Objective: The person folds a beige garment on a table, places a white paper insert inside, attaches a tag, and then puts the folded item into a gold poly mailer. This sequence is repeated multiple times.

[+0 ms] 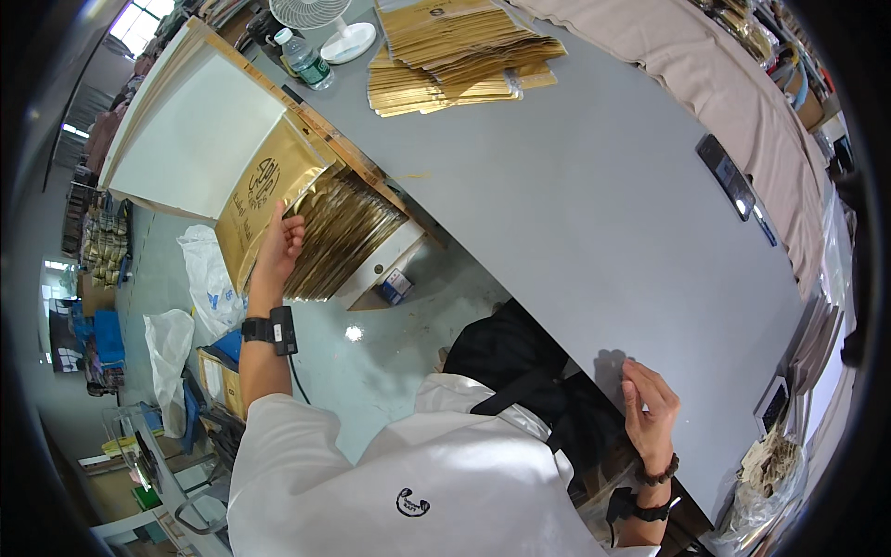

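My left hand (282, 240) is at an opened carton (202, 118) packed with gold plastic bags (348, 226). Its thumb lies over the printed face of a gold bag (261, 188) that leans against the carton's raised flap, and its fingers curl beside that bag's edge. Whether they grip it cannot be told. On the other side, my right hand (651, 411) is over the near edge of the grey table (557, 209), fingers bent and thumb apart, with nothing seen in it. Both wrists wear black strapped devices.
Stacked gold bags (452, 56) lie at the table's far end, near a plastic bottle (306, 61) and a white fan (344, 38). A phone (725, 174) and a pen (766, 226) lie beside beige cloth (724, 90). White plastic sacks (209, 275) stand on the floor.
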Demonstrator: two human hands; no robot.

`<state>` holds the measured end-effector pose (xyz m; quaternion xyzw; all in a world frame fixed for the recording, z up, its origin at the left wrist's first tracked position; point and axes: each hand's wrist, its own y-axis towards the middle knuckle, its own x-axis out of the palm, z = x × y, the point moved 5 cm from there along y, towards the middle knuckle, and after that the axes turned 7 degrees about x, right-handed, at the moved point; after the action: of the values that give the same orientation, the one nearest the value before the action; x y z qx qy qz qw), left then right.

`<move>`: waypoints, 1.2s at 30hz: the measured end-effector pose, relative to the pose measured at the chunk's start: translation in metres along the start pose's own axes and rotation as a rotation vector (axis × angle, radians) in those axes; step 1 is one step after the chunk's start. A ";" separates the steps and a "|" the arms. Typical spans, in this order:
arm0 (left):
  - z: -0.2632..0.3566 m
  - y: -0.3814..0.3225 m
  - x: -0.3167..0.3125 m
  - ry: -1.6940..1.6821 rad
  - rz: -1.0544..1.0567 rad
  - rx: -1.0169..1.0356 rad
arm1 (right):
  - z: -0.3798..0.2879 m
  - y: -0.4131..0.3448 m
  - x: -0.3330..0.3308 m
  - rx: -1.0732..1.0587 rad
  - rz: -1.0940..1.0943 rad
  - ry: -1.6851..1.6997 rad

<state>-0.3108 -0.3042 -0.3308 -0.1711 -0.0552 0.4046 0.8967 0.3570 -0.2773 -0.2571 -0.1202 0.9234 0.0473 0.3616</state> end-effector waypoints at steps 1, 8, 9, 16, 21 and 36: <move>0.002 -0.001 -0.004 0.135 -0.032 -0.100 | 0.004 -0.001 -0.003 0.035 0.004 0.003; 0.061 0.052 -0.011 1.364 0.393 0.994 | 0.014 0.007 -0.014 0.051 0.007 -0.016; 0.051 0.065 -0.016 1.303 0.293 0.906 | 0.014 0.009 -0.015 0.059 0.003 -0.013; 0.031 0.104 -0.040 1.026 -0.049 0.652 | 0.020 0.015 -0.024 0.064 0.037 -0.012; 0.063 0.059 0.002 1.079 0.174 0.907 | 0.036 0.022 -0.044 0.086 0.083 -0.062; 0.048 -0.076 0.177 0.687 -0.335 0.772 | 0.105 0.067 -0.133 0.175 0.344 -0.125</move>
<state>-0.1501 -0.2064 -0.2666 0.0595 0.3670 0.1679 0.9130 0.5036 -0.1692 -0.2437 0.0745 0.9065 0.0352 0.4141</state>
